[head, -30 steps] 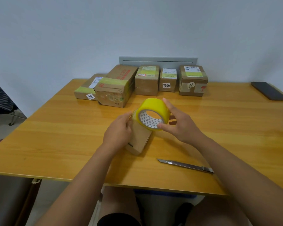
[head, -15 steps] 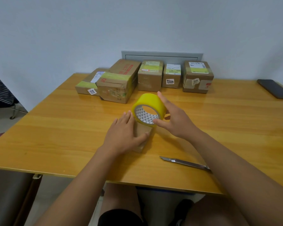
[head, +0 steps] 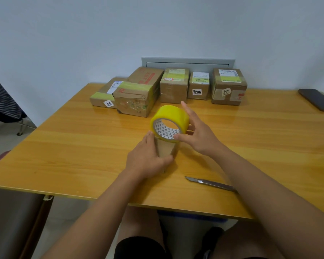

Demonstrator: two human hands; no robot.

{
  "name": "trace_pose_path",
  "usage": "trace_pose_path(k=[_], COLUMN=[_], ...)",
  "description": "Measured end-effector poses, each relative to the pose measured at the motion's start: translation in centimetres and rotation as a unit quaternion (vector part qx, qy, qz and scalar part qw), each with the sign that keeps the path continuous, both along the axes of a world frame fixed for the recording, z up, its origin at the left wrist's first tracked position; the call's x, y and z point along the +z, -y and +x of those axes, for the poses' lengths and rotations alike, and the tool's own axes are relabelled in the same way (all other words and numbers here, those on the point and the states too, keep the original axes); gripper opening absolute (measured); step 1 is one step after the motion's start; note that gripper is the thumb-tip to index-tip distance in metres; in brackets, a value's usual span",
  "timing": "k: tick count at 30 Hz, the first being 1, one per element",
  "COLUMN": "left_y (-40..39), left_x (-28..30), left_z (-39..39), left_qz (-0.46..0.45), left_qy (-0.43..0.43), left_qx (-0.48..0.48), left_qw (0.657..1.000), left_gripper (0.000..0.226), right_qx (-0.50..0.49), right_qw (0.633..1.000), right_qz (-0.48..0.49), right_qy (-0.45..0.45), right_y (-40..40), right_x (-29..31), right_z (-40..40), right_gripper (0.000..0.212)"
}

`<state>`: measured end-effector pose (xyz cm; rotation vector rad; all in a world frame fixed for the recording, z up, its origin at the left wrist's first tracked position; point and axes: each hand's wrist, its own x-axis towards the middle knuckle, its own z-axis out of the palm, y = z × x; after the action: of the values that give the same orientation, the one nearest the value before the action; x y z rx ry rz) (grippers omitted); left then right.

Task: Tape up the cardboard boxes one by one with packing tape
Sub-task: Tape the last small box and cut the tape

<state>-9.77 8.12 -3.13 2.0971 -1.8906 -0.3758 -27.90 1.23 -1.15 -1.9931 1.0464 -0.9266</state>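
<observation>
Small cardboard box (head: 166,149) at bench (head: 73,146) centre, mostly covered from the 9 o'clock side by the left hand (head: 147,157). Left hand laid flat over the box top, fingers extended toward 12 o'clock, thumb wrapped around the near edge; pressing the box down, gripping it only loosely.

Roll of yellow tape (head: 169,122) standing on edge on the far end of the box, open core facing the camera. Right hand (head: 196,135) clasped around the roll from 3 o'clock: thumb on the lower rim of the core, index finger up along the outer face.

Knife (head: 210,183) lying flat on the bench at 5 o'clock from the box, near it but apart, handle end hidden under the right forearm.

Five more boxes in a row along the far edge at 12 o'clock: flat box with label 1218 (head: 103,96), large box (head: 138,92) touching it, then medium box (head: 174,85), box marked 7204 (head: 198,86), and box marked 207 (head: 229,86). Yellow tape visible on several.

Dark phone (head: 317,99) at 2 o'clock, well apart, at the bench edge.
</observation>
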Motion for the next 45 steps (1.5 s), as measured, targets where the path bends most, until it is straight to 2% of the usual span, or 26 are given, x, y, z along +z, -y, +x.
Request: trace_pose_path(k=[5,10,20,27,32,37,45], left_y=[-0.3,-0.3,-0.1,0.5,1.4,1.7,2.3], left_x=[0.5,0.4,0.3,1.2,1.7,1.9,1.1], left_z=[-0.2,-0.3,-0.1,-0.1,0.1,-0.3,-0.7], left_qz=[0.018,0.018,0.008,0.013,0.037,0.033,0.053], left_qy=[0.013,0.025,0.022,0.121,0.1,0.144,0.09], left_qx=[-0.001,0.006,-0.01,-0.082,-0.109,-0.134,-0.172], left_qw=[1.0,1.0,1.0,0.989,0.988,0.98,0.979], left_gripper=[0.102,0.101,0.096,0.091,0.093,0.086,0.092], right_qx=[-0.023,-0.037,-0.055,-0.054,-0.054,-0.053,-0.06], right_qw=[1.0,0.998,0.995,0.99,0.989,0.987,0.988], right_qz=[-0.012,-0.018,-0.025,-0.049,-0.056,-0.064,-0.077], right_qy=[0.008,-0.053,-0.082,-0.118,-0.129,-0.139,-0.122], right_y=[-0.1,-1.5,-1.4,-0.6,-0.4,-0.4,-0.9], right_x=[2.0,1.5,0.7,0.8,0.7,0.7,0.3], right_z=[-3.8,-7.8,-7.4,-7.1,-6.9,-6.6,-6.7], right_gripper=[0.076,0.06,0.054,0.054,0.052,0.052,0.053])
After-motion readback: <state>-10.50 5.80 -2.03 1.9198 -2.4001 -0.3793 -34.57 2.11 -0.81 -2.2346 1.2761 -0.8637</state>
